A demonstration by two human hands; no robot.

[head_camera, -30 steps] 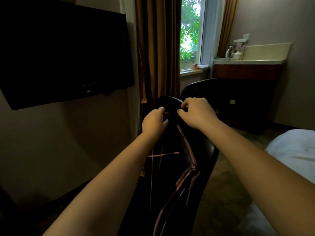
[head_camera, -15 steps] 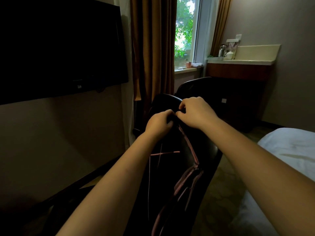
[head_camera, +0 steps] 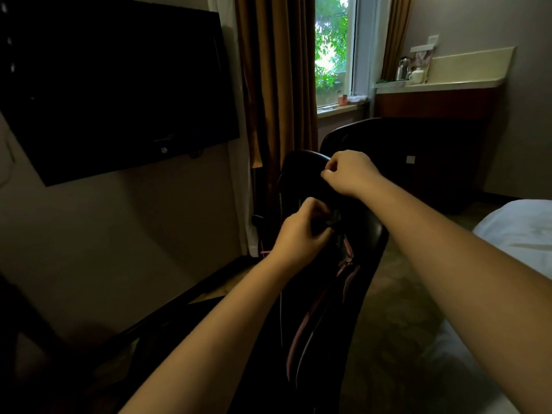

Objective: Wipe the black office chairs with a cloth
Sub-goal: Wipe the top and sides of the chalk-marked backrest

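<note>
The left hand (head_camera: pixel 301 231) pinches a dark, pink-trimmed cloth (head_camera: pixel 345 261) on the glossy black office chair (head_camera: pixel 300 162); the right hand (head_camera: pixel 349 171) grips its top rim. I think it is best to hold the back steady and wipe downward evenly.

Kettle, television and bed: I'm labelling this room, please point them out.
kettle (head_camera: pixel 403 69), head view, its metal body.
television (head_camera: pixel 119 85), head view, middle of dark screen.
bed (head_camera: pixel 521 231), head view, its white cover.
</note>
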